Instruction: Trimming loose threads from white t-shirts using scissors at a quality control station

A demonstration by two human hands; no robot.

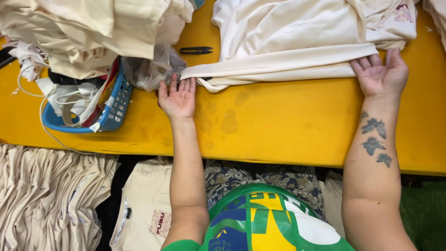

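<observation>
A cream cloth garment (297, 42) lies folded on the yellow table (278, 125), its near edge a long flat fold. My left hand (177, 98) lies palm up, fingers apart, with the fingertips at the left end of that fold. My right hand (382, 74) is also palm up, and its fingertips slip under the right end of the fold. Neither hand closes on the cloth.
A blue plastic basket (109, 116) of cloth scraps and cords sits left, under a heap of cream fabric (93, 28). Black thread snips (196, 50) and a crumpled clear bag (153, 69) lie nearby. Stacked cream garments (51, 195) sit below the table edge.
</observation>
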